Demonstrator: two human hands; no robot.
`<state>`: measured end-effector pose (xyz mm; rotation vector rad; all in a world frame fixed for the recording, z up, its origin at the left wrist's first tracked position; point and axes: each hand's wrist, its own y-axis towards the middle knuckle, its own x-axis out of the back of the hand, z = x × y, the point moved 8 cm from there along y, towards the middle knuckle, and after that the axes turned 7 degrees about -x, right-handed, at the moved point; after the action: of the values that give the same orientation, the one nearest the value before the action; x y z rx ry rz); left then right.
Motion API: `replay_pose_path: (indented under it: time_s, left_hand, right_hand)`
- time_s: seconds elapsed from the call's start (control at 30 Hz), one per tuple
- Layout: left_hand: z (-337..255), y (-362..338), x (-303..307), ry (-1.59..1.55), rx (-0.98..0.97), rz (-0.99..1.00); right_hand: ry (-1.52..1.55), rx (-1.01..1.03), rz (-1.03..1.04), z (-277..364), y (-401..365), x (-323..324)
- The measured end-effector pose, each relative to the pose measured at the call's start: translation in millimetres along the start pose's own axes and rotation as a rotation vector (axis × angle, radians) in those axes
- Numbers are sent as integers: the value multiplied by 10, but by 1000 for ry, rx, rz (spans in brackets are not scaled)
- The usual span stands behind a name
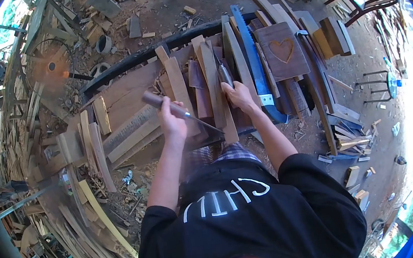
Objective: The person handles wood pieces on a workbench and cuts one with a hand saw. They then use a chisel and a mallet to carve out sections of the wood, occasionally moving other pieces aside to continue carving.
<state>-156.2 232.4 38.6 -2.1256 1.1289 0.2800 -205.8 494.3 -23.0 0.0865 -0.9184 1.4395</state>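
My left hand (172, 120) is wrapped round a chisel (153, 99) with a thick brown handle. Its long thin metal shank slants down to the right, with the tip over the near end of a narrow board (213, 85). Closed on a second tool is my right hand (241, 96); this slim tool (225, 75) has a silvery handle, and its dark narrow end points away from me among the wood strips. A handsaw (248, 48) with a blue blade lies just right of that hand. Beyond it rests a brown block (283, 51) carved with a heart outline.
Boards and offcuts cover the low workbench (125, 87), which has a dark beam (152, 51) along its far side. A fan (50, 66) stands at the left. Wood strips (69, 221) pile up at lower left, scraps (350, 138) at right. A chair (368, 6) is at far right.
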Motion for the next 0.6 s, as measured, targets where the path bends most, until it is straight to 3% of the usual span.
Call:
replay_pose_path:
  time_s: [0.07,0.17,0.3,0.4,0.43,0.5,0.6]
  left_hand:
    - [196,77,-177,44,51,80]
    - [470,117,-545,264,96,206]
    - [1044,519,-866,665,-13,356]
    - [1197,685,-1148,1203,-225,370]
    - [1184,642,-1274,1193,-235,403]
    - [1016,457,-1606,1391,-535,466]
    - [1121,394,-1794,1655,-668,517]
  right_hand:
    - [403,-55,215,-156,-93,17]
    - [644,-20,371,-165,-446,290]
    - [892,-126,412,-353,-785,484]
    - [961,-149,335,-474,-954,587]
    - [949,-131,305,-453,-1034,657]
    - [933,-139,256,-640,-1104,641]
    - [887,-121,188,-718,-1202,696]
